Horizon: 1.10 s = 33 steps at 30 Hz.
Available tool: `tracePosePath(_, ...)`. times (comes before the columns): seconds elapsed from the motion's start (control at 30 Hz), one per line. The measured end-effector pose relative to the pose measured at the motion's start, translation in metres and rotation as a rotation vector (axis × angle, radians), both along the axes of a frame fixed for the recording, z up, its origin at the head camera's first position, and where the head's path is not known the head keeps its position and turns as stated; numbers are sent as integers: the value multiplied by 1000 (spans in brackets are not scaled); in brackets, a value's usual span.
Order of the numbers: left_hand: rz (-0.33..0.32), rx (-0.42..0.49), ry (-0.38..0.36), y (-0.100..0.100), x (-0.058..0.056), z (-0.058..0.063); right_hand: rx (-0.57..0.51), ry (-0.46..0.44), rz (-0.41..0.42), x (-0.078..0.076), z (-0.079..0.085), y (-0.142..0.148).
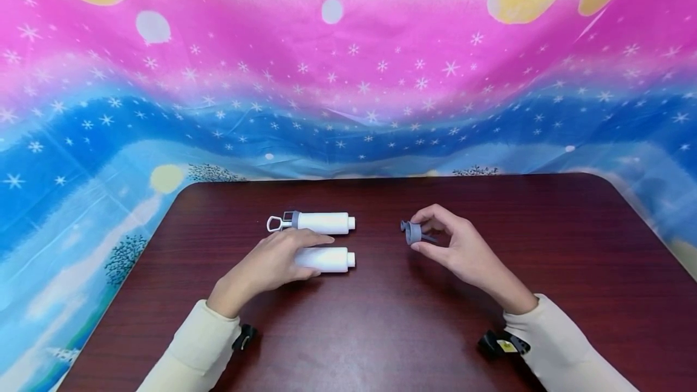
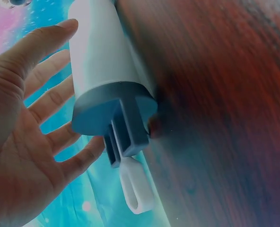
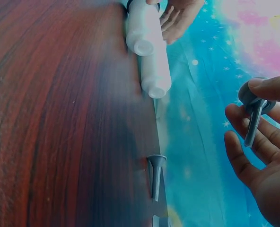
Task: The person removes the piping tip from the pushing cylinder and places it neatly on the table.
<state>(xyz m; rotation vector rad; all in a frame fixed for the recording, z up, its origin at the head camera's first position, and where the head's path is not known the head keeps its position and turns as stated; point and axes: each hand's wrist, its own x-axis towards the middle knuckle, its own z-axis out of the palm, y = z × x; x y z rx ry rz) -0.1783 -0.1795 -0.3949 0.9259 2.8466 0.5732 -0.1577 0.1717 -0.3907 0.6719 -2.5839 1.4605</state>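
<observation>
Two white tubes lie side by side. My left hand (image 1: 274, 257) reaches over the nearer tube (image 1: 332, 260), thumb along its near side and fingers across its far side. In the left wrist view this tube (image 2: 102, 45) shows a dark grey end cap (image 2: 95, 111) and a white loop handle (image 2: 136, 187). The farther tube (image 1: 323, 223) has a similar grey cap and a white pull handle (image 1: 274, 223). My right hand (image 1: 460, 245) pinches a grey nozzle (image 1: 413, 233) by its round part; its thin stem points back toward the wrist in the right wrist view.
A grey funnel-shaped piece (image 3: 156, 177) lies on the brown table (image 3: 74, 142) in the right wrist view, with another grey part (image 3: 161, 221) at the lower edge. Behind the table hangs a pink and blue patterned cloth (image 1: 348, 89). Both wrists carry black camera mounts.
</observation>
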Motion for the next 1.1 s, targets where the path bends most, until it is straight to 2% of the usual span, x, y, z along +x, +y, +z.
tracePosePath(0.53, -74, 55, 143, 13, 6, 12, -3, 8, -1, 0, -1, 0)
tracePosePath(1.1, -79, 149, 268, 33, 8, 17, 5, 7, -4, 1, 1, -2)
